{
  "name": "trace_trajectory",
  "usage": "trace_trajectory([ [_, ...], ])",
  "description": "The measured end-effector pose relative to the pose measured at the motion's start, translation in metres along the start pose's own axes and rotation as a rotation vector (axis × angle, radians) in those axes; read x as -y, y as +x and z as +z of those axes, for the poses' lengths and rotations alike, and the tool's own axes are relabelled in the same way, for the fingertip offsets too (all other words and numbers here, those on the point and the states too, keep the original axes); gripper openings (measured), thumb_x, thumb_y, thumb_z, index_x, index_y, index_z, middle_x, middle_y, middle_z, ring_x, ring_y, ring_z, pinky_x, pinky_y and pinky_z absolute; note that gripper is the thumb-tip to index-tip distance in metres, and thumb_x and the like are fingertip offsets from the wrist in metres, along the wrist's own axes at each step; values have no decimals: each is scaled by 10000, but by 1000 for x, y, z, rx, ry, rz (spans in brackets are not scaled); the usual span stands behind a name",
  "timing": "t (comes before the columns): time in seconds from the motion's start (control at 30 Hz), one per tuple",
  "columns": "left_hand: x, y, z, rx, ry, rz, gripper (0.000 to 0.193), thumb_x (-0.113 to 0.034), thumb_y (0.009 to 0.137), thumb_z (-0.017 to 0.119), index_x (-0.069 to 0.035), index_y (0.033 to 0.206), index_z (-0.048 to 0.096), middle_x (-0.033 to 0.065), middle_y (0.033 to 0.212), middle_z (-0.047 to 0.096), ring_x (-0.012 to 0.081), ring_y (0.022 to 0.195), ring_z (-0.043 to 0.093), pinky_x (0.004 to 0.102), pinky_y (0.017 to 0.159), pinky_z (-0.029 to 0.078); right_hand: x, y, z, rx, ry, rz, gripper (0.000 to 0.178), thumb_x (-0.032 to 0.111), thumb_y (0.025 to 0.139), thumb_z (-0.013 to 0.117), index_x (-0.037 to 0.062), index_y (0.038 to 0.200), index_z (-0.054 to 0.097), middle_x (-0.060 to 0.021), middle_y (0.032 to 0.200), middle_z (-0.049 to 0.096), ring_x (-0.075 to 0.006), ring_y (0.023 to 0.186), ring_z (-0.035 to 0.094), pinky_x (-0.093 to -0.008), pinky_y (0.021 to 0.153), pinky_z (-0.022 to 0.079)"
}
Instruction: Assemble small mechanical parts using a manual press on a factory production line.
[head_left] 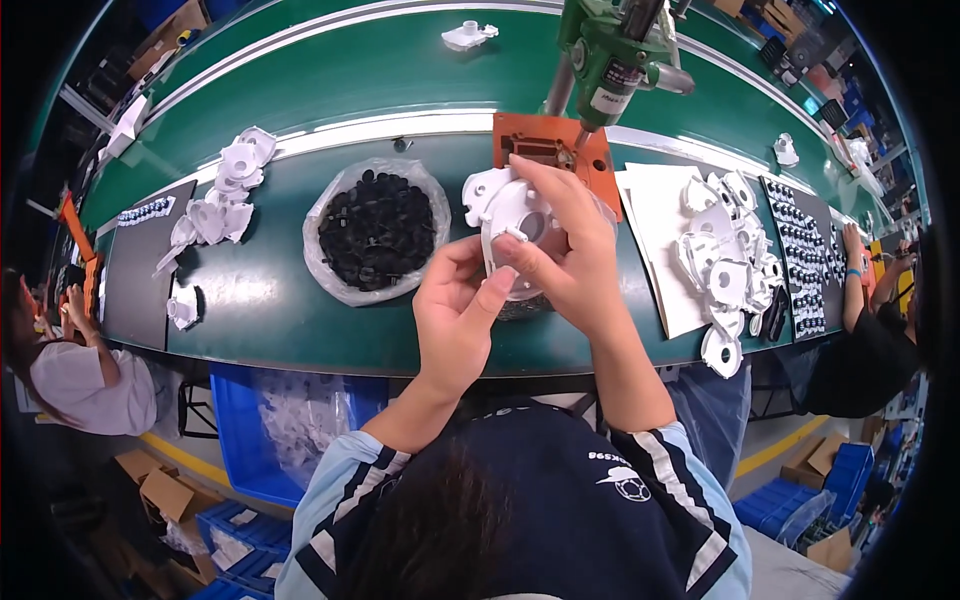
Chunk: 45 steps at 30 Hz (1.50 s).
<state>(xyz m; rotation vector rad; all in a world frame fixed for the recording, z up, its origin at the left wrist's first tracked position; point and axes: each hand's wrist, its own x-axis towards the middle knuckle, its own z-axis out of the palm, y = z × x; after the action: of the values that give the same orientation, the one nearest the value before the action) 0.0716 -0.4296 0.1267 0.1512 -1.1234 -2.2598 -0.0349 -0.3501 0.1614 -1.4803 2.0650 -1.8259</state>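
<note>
Both my hands hold a white plastic housing [512, 214] above the near side of the green bench. My left hand [455, 315] is closed on its lower left edge, thumb pressed against the rim. My right hand [580, 250] wraps the right side, with the thumb near a small white post and the fingers reaching over the top. Left of the housing sits a clear-lined bowl [313, 262] of small black plastic parts [375, 225]. Just beyond my hands stands an orange fixture [600, 165] under a green press [610, 70]. What lies beneath the housing is mostly hidden.
White housings [725, 270] are heaped at the right beside a board of black parts [800, 260]. More white housings [225, 195] lie at the left. A green conveyor [350, 80] runs behind, carrying one white part [469, 36]. A blue bin [250, 450] stands below the bench; people work on either side.
</note>
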Motion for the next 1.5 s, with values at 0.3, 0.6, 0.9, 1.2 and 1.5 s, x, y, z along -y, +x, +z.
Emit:
trace_trajectory([
  [0.3,-11,25,-7,28,620,323,224,-5,847,570,53,1056,510,74,909,589,68,711,542,192,603,438,-15,-2,-17,11,-21,-123,788,400,772,619,10,1363,274,-168,1275,431,-246,1065,459,-346,898,359],
  [0.6,32,156,-32,652,1659,880,148,-58,722,564,-6,857,536,132,915,537,271,808,577,361,673,513,-27,-25,-47,163,-395,-20,258,113,780,622,32,1017,558,-106,956,563,-284,938,523,-347,787,427],
  [0.9,44,159,-15,928,1714,899,172,-47,662,569,11,822,537,129,961,520,280,897,558,344,677,529,-39,-43,-43,181,-389,22,199,105,771,606,58,962,576,-77,934,564,-249,916,512,-340,842,346],
  [1.2,58,167,-32,1048,1439,700,215,-37,713,558,15,921,570,129,954,524,311,956,527,368,807,489,-42,-46,-42,178,-380,-1,187,75,771,595,51,955,576,-80,929,563,-251,909,513,-346,837,346],
  [1.5,28,175,-27,769,720,-253,325,-77,831,483,-5,1136,569,85,1055,634,148,957,562,291,876,417,-35,-8,-38,424,-553,16,130,0,698,581,-25,826,578,-153,782,540,-335,811,524,-399,740,425],
])
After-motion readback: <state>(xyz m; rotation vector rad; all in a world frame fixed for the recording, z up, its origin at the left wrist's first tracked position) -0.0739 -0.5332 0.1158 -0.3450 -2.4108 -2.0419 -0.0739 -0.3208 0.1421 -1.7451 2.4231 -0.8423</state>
